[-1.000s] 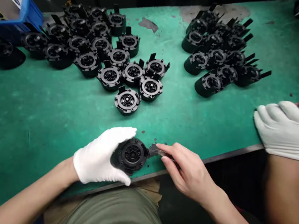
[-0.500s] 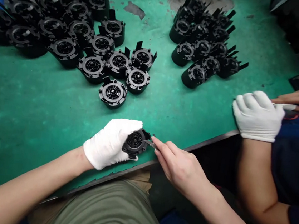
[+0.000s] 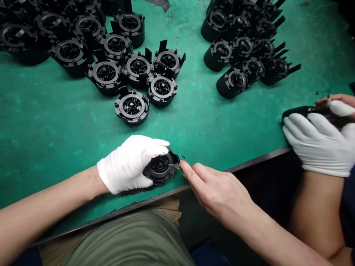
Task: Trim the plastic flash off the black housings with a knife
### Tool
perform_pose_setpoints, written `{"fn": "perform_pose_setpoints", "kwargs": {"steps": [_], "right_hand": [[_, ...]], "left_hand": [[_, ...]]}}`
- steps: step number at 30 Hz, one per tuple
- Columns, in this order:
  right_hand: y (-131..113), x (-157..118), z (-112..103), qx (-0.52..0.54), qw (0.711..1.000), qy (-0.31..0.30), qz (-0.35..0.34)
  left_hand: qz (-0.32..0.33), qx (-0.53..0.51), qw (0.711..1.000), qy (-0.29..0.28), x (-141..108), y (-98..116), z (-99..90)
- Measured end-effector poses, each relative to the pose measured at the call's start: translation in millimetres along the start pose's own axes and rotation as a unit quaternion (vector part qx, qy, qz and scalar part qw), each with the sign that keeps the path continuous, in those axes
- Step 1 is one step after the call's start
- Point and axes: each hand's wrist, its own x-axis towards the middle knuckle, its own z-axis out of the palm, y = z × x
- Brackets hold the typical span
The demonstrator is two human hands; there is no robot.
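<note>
My left hand, in a white glove, is wrapped round a round black plastic housing. The part's ringed face with its central hub is turned up toward me, close to the table's front edge. My bare right hand pinches a knife whose thin metal blade reaches over the right side of the housing's face. The handle is hidden inside my fingers. Whether the tip touches the plastic, I cannot tell.
Many similar black housings stand grouped at the left on the green table. Another group stands at the back right. At the right, a co-worker's gloved hand is on a dark part.
The blade has shifted slightly and shows at a different angle on the housing, still held by my left hand. The co-worker's gloved hand has moved right, and a dark part now shows under it.
</note>
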Motion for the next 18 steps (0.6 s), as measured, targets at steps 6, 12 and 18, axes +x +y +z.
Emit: {"fn": "perform_pose_setpoints", "kwargs": {"steps": [6, 12, 18], "right_hand": [[29.2, 12.9, -8.4, -0.007, 0.996, -0.014, -0.093], [47.0, 22.0, -11.9, -0.007, 0.987, -0.032, -0.155], [53.1, 27.7, -15.8, -0.011, 0.984, -0.033, -0.174]], "left_hand": [[0.002, -0.008, 1.000, 0.007, 2.1, 0.4, -0.8], [0.006, -0.014, 1.000, 0.005, 1.4, -1.1, -0.5], [0.004, -0.022, 1.000, 0.002, 1.9, -1.6, 0.2]]}}
